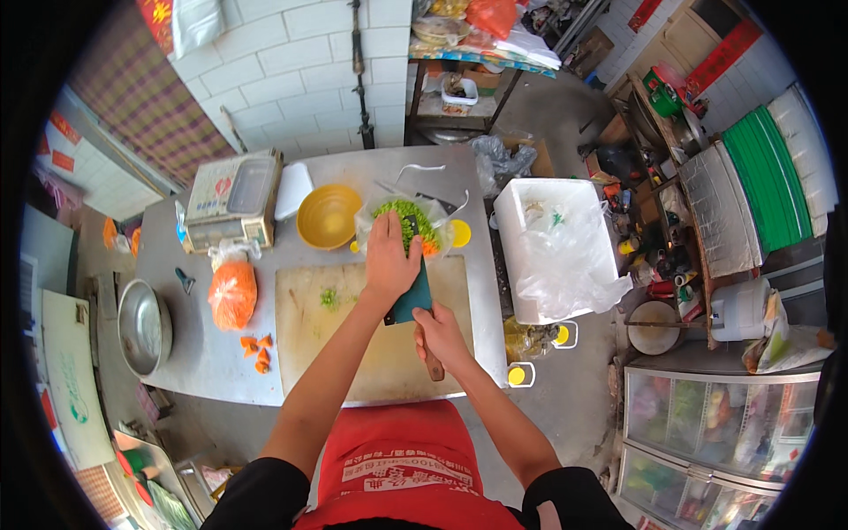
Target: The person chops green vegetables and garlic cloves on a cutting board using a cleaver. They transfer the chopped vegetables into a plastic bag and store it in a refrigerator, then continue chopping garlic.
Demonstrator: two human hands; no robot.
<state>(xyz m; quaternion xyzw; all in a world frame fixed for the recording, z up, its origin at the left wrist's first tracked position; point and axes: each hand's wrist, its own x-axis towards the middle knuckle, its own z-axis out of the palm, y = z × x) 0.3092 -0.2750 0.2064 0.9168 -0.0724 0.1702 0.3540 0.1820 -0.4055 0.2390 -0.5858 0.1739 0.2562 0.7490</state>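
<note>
My right hand (445, 336) grips the wooden handle (434, 366) of a cleaver. Its dark, greenish blade (412, 295) points away from me, with the tip over a clear plastic bag (364, 222) of chopped greens (424, 228). Orange pieces (432, 248) show at the bag's near right side. Stretched forward, my left hand (392, 258) lies against the blade's far part, fingertips at the greens and thumb across the blade; its palm side is hidden. Beneath both hands is a worn cutting board (371, 361), with a few green bits (329, 298) at its left.
Beyond the board stands a yellow bowl (329, 216). Left of it are a bag of shredded orange food (232, 295), orange chunks (258, 352), a peeler (185, 281), a metal basin (144, 328) and a cardboard box (228, 199). A white foam box (507, 248) stands beyond the table's right edge.
</note>
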